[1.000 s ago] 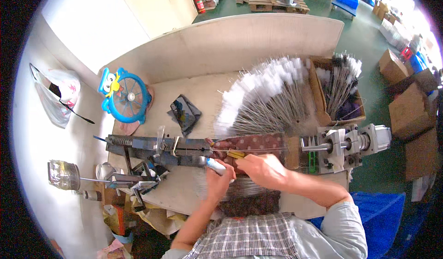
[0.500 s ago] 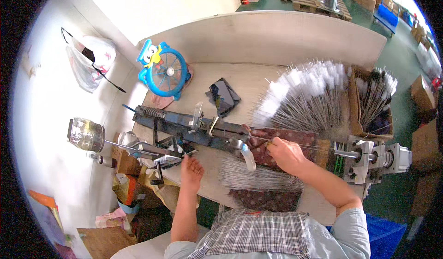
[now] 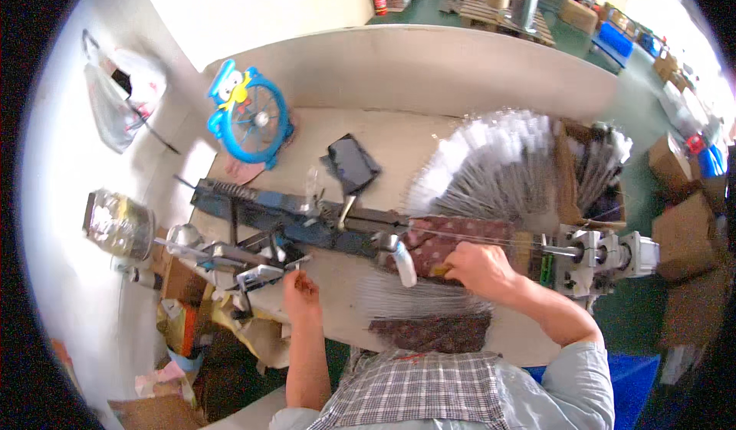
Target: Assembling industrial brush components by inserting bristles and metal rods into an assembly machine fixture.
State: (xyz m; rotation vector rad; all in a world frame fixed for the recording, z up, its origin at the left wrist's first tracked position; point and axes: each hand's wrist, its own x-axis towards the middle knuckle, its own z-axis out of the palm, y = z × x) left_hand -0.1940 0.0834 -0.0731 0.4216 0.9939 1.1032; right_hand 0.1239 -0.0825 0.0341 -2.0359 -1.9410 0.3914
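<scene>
My left hand (image 3: pixel 302 298) has its fingers curled at the near edge of a black-and-silver metal clamp mechanism (image 3: pixel 264 273). A small silvery bar end shows just above its fingertips; whether they grip it is blurred. My right hand (image 3: pixel 481 267) is closed in a pinch above a brown dotted cloth (image 3: pixel 452 234). Something small and yellowish (image 3: pixel 440 270) shows at its fingertips. Thin wires (image 3: pixel 491 240) run over the cloth toward a motor-driven spindle (image 3: pixel 567 252) on the right. A white bottle (image 3: pixel 404 265) stands tilted beside the long dark metal rail (image 3: pixel 307 223).
Many white-tipped wire brushes (image 3: pixel 491 162) fan out at the back right, by a cardboard box (image 3: pixel 569 169) of more brushes. Bare wires (image 3: pixel 418 300) lie in front of me. A blue fan (image 3: pixel 249 116) and a dark flat device (image 3: pixel 351 165) are at the back left.
The view has shifted slightly. My left hand has curled its fingers and come up to the metal bar end. My right hand has moved a little nearer to me, away from the wires.
</scene>
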